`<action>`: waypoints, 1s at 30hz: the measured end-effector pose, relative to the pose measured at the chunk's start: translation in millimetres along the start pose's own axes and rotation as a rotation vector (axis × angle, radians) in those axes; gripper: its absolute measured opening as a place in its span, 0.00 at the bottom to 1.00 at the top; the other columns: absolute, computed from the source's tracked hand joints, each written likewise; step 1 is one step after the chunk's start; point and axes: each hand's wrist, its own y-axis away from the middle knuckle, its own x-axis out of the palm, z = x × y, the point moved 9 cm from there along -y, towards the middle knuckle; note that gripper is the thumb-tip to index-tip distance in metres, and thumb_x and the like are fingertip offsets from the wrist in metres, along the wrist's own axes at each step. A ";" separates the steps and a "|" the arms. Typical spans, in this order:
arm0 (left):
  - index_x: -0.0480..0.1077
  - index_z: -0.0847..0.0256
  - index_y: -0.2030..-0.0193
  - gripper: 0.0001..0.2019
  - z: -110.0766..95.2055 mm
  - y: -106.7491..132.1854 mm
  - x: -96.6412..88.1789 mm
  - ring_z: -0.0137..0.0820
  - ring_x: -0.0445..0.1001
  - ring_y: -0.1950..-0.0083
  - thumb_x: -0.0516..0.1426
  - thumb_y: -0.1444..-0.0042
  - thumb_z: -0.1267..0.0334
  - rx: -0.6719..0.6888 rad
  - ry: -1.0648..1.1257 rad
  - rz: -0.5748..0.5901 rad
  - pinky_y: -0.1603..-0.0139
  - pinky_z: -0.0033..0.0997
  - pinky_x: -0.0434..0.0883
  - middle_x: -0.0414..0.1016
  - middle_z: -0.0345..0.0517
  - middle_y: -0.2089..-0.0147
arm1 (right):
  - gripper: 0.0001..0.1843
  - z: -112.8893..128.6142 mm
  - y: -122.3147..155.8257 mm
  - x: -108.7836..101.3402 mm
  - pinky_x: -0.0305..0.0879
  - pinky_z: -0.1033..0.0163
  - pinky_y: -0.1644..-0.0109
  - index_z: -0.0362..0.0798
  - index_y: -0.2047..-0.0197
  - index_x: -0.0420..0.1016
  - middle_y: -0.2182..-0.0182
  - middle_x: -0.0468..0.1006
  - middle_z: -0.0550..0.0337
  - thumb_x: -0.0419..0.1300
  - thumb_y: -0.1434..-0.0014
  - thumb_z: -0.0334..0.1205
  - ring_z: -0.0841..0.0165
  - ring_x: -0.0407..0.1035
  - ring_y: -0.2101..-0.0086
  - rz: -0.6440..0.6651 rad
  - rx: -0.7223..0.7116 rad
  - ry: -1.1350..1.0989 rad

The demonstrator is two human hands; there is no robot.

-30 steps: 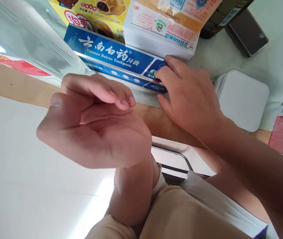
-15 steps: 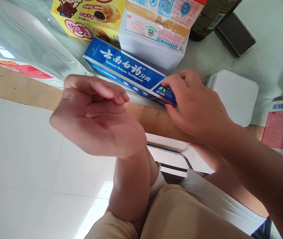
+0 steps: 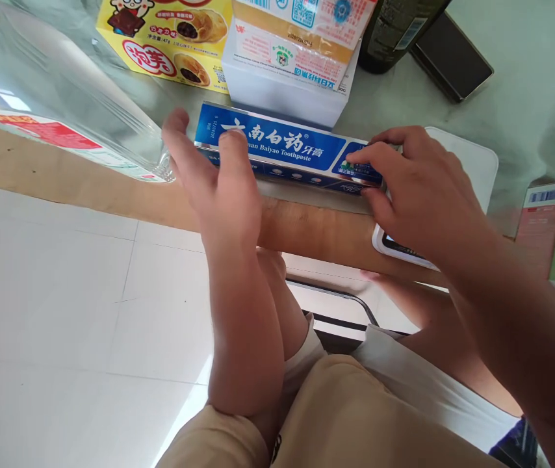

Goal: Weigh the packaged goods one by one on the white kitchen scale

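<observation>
lying along the near side of the table [image 3: 526,71], the toothpaste box [image 3: 277,140] spans the space between the two hands. its long axis runs left to right, the right end a little nearer the person, and its printed name reads left to right, upright from the person's side. the right hand [image 3: 418,188] is the closer of the two: it grips the right end, thumb against the near side, fingers over the top face and far edge, so the box stretches away leftward from it. the left hand [image 3: 231,201] is at the opposite end, open, thumb and fingers spread; the thumb crosses in front of the lettering while a finger reaches past the left end. whether that thumb presses on the box i cannot tell. just beyond the box, on the far side, stands the white package [image 3: 282,91]; the clear bottle [image 3: 63,104] lies to the left, its narrow end just beside the left hand.
</observation>
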 end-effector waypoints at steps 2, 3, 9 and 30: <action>0.59 0.61 0.45 0.16 4.5 -2.2 -4.4 0.34 0.63 0.36 0.54 0.39 0.74 -0.147 -0.036 -0.036 0.21 0.56 0.51 0.64 0.46 0.46 | 0.30 -6.4 3.3 0.3 0.65 0.35 0.38 0.60 0.32 0.65 0.34 0.65 0.47 0.54 0.38 0.43 0.47 0.66 0.40 -0.032 0.025 -0.006; 0.59 0.61 0.45 0.14 3.9 -1.9 -5.2 0.31 0.65 0.39 0.52 0.37 0.74 -0.191 -0.044 -0.046 0.21 0.56 0.51 0.64 0.45 0.49 | 0.32 -9.2 5.4 1.3 0.64 0.33 0.38 0.59 0.31 0.63 0.35 0.66 0.45 0.55 0.38 0.45 0.45 0.66 0.39 -0.048 0.033 -0.023; 0.64 0.64 0.54 0.05 -16.7 3.9 -5.5 0.23 0.63 0.60 0.50 0.33 0.74 -0.105 0.009 -0.080 0.36 0.37 0.65 0.62 0.40 0.61 | 0.35 -8.4 18.4 8.2 0.64 0.34 0.35 0.52 0.32 0.60 0.40 0.74 0.48 0.55 0.43 0.47 0.52 0.71 0.42 -0.095 -0.025 -0.340; 0.68 0.56 0.50 0.26 -42.2 109.1 120.6 0.39 0.76 0.45 0.48 0.34 0.35 0.351 0.226 0.460 0.44 0.47 0.74 0.76 0.53 0.48 | 0.32 -181.5 116.2 8.1 0.61 0.54 0.61 0.68 0.52 0.81 0.65 0.79 0.56 0.60 0.65 0.45 0.65 0.70 0.67 -1.056 0.136 -1.019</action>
